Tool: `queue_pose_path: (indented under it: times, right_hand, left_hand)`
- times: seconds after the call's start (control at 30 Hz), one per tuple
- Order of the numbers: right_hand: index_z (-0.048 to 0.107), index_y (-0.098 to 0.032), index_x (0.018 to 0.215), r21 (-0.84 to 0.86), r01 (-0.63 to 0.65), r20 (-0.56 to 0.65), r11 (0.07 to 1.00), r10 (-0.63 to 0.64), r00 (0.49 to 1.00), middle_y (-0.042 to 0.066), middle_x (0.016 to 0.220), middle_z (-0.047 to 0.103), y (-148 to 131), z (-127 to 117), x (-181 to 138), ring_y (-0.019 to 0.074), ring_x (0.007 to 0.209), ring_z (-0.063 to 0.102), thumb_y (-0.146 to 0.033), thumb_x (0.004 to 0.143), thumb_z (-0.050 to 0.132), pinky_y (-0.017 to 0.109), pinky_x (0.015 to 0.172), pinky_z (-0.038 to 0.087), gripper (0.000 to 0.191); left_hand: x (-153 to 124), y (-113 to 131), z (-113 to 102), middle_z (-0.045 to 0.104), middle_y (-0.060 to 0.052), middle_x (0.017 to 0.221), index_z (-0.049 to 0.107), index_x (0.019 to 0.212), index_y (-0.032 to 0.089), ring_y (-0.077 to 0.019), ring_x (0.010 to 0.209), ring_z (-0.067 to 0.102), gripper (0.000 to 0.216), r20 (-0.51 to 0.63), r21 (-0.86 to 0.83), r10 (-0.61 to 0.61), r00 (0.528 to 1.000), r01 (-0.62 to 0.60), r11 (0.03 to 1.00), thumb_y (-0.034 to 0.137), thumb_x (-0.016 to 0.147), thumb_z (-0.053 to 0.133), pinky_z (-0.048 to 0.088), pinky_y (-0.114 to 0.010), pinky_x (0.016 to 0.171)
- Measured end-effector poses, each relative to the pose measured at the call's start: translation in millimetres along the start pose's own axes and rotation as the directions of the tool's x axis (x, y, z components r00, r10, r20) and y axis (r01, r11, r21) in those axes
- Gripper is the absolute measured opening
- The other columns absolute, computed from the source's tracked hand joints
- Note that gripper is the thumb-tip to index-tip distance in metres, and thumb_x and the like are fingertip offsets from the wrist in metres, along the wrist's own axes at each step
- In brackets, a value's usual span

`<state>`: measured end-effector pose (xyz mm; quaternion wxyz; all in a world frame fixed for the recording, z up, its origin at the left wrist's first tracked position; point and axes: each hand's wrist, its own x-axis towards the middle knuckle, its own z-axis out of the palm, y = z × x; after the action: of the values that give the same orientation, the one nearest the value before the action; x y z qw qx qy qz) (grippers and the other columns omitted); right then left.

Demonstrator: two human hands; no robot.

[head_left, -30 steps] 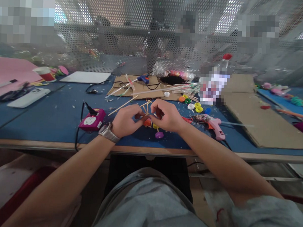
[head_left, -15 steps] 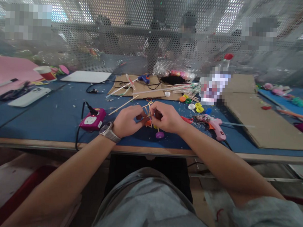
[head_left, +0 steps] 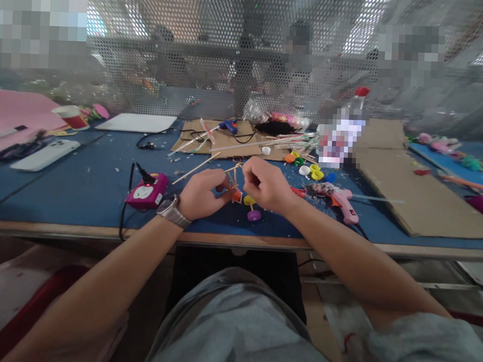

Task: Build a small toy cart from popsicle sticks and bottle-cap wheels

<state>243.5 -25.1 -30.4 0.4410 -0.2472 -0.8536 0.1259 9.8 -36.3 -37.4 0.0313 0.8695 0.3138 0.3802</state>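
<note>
Both hands meet over the blue table [head_left: 86, 191] at a small model made of thin wooden sticks [head_left: 234, 176] with bottle-cap wheels. My left hand [head_left: 203, 193], a watch on its wrist, pinches the stick frame from the left. My right hand [head_left: 265, 184] is curled and grips the frame from the right. An orange cap [head_left: 236, 196], a yellow cap [head_left: 248, 201] and a purple cap [head_left: 254, 215] hang on the model below the hands. How the fingers sit on the sticks is partly hidden.
A pink glue gun [head_left: 342, 197] lies right of the hands. A magenta power socket [head_left: 147, 191] with a black cable sits to the left. Loose bottle caps [head_left: 315, 172], cardboard sheets [head_left: 416, 182], a bottle [head_left: 344, 134], a phone [head_left: 44, 155] and a perforated screen [head_left: 230, 54] lie beyond.
My right hand has lifted slightly and shifted right, opening a small gap between the hands. The yellow cap shows more clearly. My left hand has hardly moved.
</note>
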Motion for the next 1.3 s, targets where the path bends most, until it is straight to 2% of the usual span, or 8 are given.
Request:
queue_pose_path:
  times: [0.1,0.17,0.33,0.43,0.7,1.03,1.3]
  right_hand:
    - [0.048,-0.025,0.090,-0.003,-0.043,-0.085,0.999,0.043,0.995,-0.002,0.081,0.054,6.2,-4.3,-1.8,0.0151,0.067,0.049,-0.014,0.088,0.058,0.031,0.066,0.039,0.015]
    - [0.053,-0.024,0.096,0.001,-0.056,-0.098,0.998,0.056,0.994,-0.003,0.081,0.056,8.1,-6.2,-2.4,0.0137,0.063,0.050,-0.016,0.090,0.060,0.031,0.064,0.040,0.012]
    - [0.067,-0.022,0.099,0.005,-0.019,0.005,1.000,0.019,1.000,0.001,0.089,0.067,6.0,-5.8,-0.6,0.0123,0.063,0.053,-0.027,0.095,0.072,0.030,0.064,0.043,0.008]
    - [0.072,-0.021,0.097,0.000,0.000,0.049,1.000,0.000,0.999,0.002,0.090,0.069,6.6,-4.2,0.7,0.0131,0.066,0.055,-0.035,0.099,0.074,0.030,0.067,0.043,0.015]
    - [0.076,-0.020,0.097,-0.017,-0.005,0.054,1.000,0.006,0.999,0.003,0.088,0.071,12.9,-3.1,1.4,0.0148,0.069,0.056,-0.046,0.104,0.073,0.030,0.068,0.043,0.027]
    - [0.075,-0.020,0.096,-0.010,0.025,0.065,1.000,-0.024,0.998,0.003,0.087,0.069,9.5,-4.0,1.3,0.0154,0.071,0.056,-0.035,0.106,0.067,0.030,0.067,0.044,0.020]
    - [0.069,-0.020,0.096,-0.012,0.024,-0.002,1.000,-0.024,1.000,0.004,0.089,0.065,3.8,-10.6,2.4,0.0162,0.074,0.055,-0.025,0.106,0.062,0.031,0.067,0.043,0.013]
  left_hand:
    - [-0.1,0.7,0.3,0.063,0.001,0.072,0.062,0.079,0.022,-0.0169,0.068,0.059,0.018,-0.005,-0.001,-0.009,1.000,0.009,1.000,0.026,0.094,0.070,0.046,-0.031,0.067]
    - [0.0,1.0,0.4,0.063,0.001,0.073,0.062,0.080,0.021,-0.0171,0.068,0.060,0.016,-0.019,0.000,-0.021,1.000,0.021,1.000,0.024,0.094,0.069,0.047,-0.031,0.069]
    - [0.3,1.1,-0.4,0.063,0.000,0.074,0.062,0.082,0.022,-0.0173,0.068,0.060,0.015,-0.048,-0.003,-0.031,0.998,0.030,1.000,0.025,0.095,0.069,0.047,-0.032,0.069]
    - [0.4,0.7,-0.7,0.064,0.000,0.074,0.063,0.082,0.022,-0.0173,0.068,0.061,0.015,-0.050,-0.009,-0.018,0.999,0.018,1.000,0.026,0.095,0.069,0.047,-0.032,0.068]
    - [0.4,-0.2,-1.4,0.065,0.000,0.075,0.066,0.085,0.021,-0.0176,0.069,0.062,0.011,-0.045,-0.002,-0.006,0.999,0.006,1.000,0.025,0.095,0.069,0.048,-0.032,0.069]
    - [0.2,0.6,-0.3,0.064,0.000,0.074,0.065,0.083,0.022,-0.0184,0.070,0.062,0.014,-0.026,0.023,0.003,1.000,-0.002,1.000,0.026,0.096,0.066,0.047,-0.032,0.069]
    - [14.4,9.2,-8.6,0.067,-0.001,0.078,0.067,0.087,0.021,-0.0193,0.075,0.063,0.014,-0.024,0.048,0.030,0.999,-0.029,0.998,0.026,0.100,0.068,0.046,-0.034,0.073]
